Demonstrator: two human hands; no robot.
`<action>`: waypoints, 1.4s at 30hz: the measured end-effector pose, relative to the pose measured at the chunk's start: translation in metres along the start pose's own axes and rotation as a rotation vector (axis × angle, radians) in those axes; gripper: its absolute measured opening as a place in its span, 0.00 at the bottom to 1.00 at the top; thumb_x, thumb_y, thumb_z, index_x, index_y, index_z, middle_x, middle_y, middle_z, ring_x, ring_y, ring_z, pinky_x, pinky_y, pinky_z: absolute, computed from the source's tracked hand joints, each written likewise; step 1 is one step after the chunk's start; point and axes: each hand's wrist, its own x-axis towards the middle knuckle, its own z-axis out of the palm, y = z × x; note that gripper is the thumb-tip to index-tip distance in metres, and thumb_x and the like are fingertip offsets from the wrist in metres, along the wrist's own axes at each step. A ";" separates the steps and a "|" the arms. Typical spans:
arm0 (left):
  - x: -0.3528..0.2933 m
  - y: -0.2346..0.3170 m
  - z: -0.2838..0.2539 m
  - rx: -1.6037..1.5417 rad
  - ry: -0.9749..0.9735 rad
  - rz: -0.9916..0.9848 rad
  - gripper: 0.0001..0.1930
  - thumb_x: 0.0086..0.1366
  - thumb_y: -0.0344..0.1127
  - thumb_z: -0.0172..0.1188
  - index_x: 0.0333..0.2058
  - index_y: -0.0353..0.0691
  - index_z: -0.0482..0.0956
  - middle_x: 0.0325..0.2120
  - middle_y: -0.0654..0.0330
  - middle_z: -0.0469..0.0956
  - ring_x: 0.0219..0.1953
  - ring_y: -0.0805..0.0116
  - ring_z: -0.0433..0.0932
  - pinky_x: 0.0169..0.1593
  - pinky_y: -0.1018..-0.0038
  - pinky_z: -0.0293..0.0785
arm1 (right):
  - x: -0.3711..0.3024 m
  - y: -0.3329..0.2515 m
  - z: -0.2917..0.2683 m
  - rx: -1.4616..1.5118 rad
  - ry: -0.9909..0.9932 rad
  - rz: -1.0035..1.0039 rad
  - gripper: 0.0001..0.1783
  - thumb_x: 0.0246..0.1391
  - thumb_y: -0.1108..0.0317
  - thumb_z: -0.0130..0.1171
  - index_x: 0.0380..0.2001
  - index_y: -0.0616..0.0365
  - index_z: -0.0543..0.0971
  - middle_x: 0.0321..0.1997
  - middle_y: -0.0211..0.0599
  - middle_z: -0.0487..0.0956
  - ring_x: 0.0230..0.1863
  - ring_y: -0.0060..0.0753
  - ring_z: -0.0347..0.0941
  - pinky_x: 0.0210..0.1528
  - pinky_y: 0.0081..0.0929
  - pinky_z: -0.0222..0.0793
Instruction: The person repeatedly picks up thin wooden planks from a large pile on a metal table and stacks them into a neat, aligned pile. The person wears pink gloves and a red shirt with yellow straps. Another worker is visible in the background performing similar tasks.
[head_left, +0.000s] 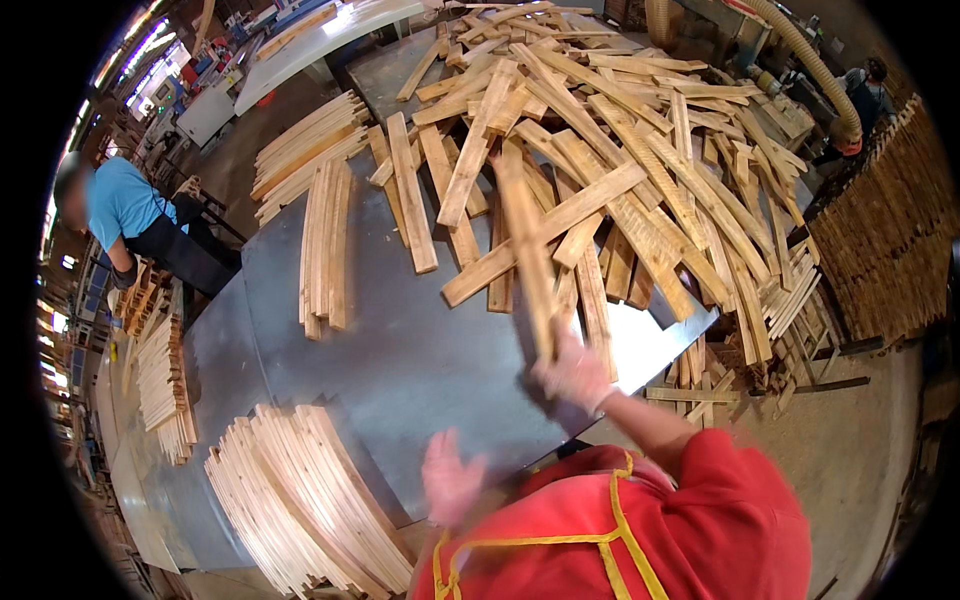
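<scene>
My right hand [578, 373], in a pale glove, is closed on the near end of a wooden slat [527, 250]. The slat points away from me over the front of a big jumbled pile of slats [610, 150] and is smeared by motion. My left hand [452, 478], gloved too, hovers close to my body over the grey metal table [400, 370]. Its fingers are apart and it holds nothing. Left of it lies a neat, wide stack of slats [300, 490] set side by side.
A narrow row of slats [325, 245] lies left of the pile, with another stack [310, 150] behind it. More slats [165, 385] are stacked at the far left, near a co-worker in a blue shirt [135, 205]. A tall wood stack [885, 235] stands right.
</scene>
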 end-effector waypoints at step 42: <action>-0.083 -0.095 -0.035 0.563 0.370 0.012 0.26 0.59 0.42 0.69 0.56 0.42 0.79 0.55 0.51 0.77 0.55 0.46 0.78 0.59 0.50 0.75 | 0.005 0.074 0.155 0.106 -0.438 -0.425 0.37 0.62 0.47 0.62 0.66 0.61 0.75 0.58 0.48 0.83 0.59 0.45 0.79 0.65 0.36 0.71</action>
